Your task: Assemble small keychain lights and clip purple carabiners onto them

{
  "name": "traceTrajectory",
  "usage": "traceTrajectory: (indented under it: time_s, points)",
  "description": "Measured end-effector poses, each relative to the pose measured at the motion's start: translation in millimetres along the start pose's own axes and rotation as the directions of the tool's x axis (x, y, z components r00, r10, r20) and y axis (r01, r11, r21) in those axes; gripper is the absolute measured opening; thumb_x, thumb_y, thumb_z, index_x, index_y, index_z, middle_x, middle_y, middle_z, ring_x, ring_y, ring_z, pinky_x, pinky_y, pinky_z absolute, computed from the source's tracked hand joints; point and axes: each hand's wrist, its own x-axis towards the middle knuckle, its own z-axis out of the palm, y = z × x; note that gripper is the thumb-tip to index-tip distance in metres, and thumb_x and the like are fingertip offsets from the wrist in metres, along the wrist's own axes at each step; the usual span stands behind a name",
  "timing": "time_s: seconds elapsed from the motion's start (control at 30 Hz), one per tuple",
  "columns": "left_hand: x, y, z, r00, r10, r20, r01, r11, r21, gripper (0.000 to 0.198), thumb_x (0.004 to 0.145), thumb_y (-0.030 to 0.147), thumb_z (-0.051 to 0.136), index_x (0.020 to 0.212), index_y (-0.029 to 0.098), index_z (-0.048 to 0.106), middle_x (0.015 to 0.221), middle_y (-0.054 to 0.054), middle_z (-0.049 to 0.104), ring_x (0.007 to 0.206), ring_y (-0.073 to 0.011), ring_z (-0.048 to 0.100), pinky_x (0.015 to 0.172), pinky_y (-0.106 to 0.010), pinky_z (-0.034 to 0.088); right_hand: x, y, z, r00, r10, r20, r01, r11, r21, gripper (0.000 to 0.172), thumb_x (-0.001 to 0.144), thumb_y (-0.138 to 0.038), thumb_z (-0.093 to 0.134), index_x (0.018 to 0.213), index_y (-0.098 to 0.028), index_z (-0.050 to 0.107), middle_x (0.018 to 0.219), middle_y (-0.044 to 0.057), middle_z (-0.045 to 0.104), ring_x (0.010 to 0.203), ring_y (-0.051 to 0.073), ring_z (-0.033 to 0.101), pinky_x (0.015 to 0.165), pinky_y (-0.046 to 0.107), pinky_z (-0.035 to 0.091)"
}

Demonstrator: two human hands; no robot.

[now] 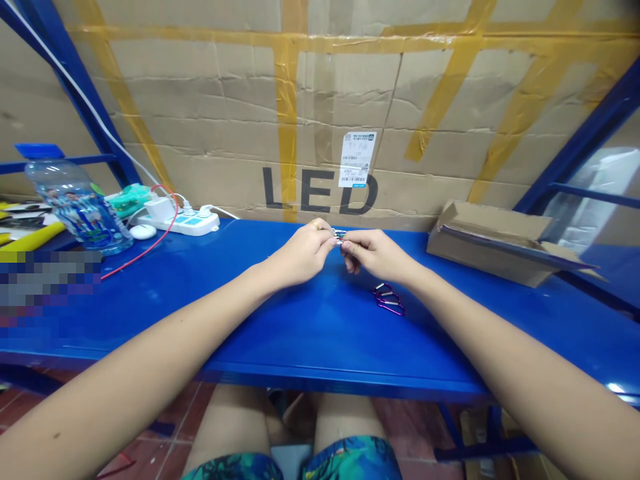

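My left hand (311,250) and my right hand (373,252) meet above the back middle of the blue table, each closed in a pinch. Between their fingertips is a small cluster of shiny carabiners (339,235), with silver, teal and reddish parts showing. Fingers cover most of the cluster, so its exact number and how the pieces join cannot be made out. Below my right hand, near the wrist, a few purple carabiners (389,299) with silver gates lie on the tabletop, close together.
The blue table (310,340) backs onto a large taped cardboard sheet (210,133) marked LED. An open cardboard box (490,250) stands at the right. To the left are a water bottle (83,200), a white power strip (183,220) and a red cable (150,250).
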Motion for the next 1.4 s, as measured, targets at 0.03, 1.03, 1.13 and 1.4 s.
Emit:
traceTrajectory:
  time_s: [0.03, 1.03, 1.13, 1.4]
  points:
    - [0, -1, -0.4, 1.0, 0.009, 0.013, -0.009, 1.0, 0.007, 0.026, 0.098, 0.02, 0.041, 0.086, 0.015, 0.063, 0.098, -0.01, 0.065, 0.101, -0.0213, 0.06, 0.093, -0.037, 0.047, 0, 1, 0, 1.0, -0.003, 0.008, 0.003, 1.0, 0.001, 0.034, 0.097, -0.035, 0.046, 0.068, -0.018, 0.053, 0.059, 0.0, 0.061, 0.054, 0.012, 0.058, 0.059, 0.026, 0.046]
    - [-5, 12, -8.5, 0.999, 0.037, 0.03, -0.038, 0.999, 0.021, 0.009, 0.095, 0.023, 0.051, 0.089, 0.018, 0.056, 0.091, -0.006, 0.069, 0.083, -0.0191, 0.062, 0.074, -0.032, 0.045, 0, -6, -4, 0.988, 0.097, 0.119, -0.144, 0.851, 0.505, 0.038, 0.085, -0.039, 0.06, 0.055, -0.019, 0.051, 0.042, -0.005, 0.037, 0.044, 0.013, 0.048, 0.051, 0.029, 0.044]
    - [-5, 11, -7.8, 0.999, 0.033, 0.031, -0.033, 0.999, 0.007, 0.008, 0.095, 0.023, 0.05, 0.091, 0.017, 0.055, 0.093, -0.007, 0.068, 0.084, -0.0195, 0.062, 0.075, -0.032, 0.046, 0, -11, -8, 0.982, 0.115, 0.151, -0.169, 0.894, 0.415, 0.04, 0.087, -0.046, 0.058, 0.059, -0.019, 0.051, 0.044, -0.006, 0.039, 0.043, 0.012, 0.048, 0.049, 0.028, 0.043]
    - [-4, 10, -4.7, 0.999, -0.051, 0.011, 0.051, 0.997, -0.049, 0.004, 0.094, 0.022, 0.054, 0.094, 0.018, 0.055, 0.092, -0.005, 0.068, 0.082, -0.0186, 0.062, 0.073, -0.032, 0.045, -12, 1, -60, 0.82, 0.457, 0.345, -0.352, 0.877, -0.326, 0.022, 0.072, -0.036, 0.074, 0.075, -0.019, 0.061, 0.056, -0.002, 0.06, 0.044, 0.012, 0.053, 0.043, 0.025, 0.036]
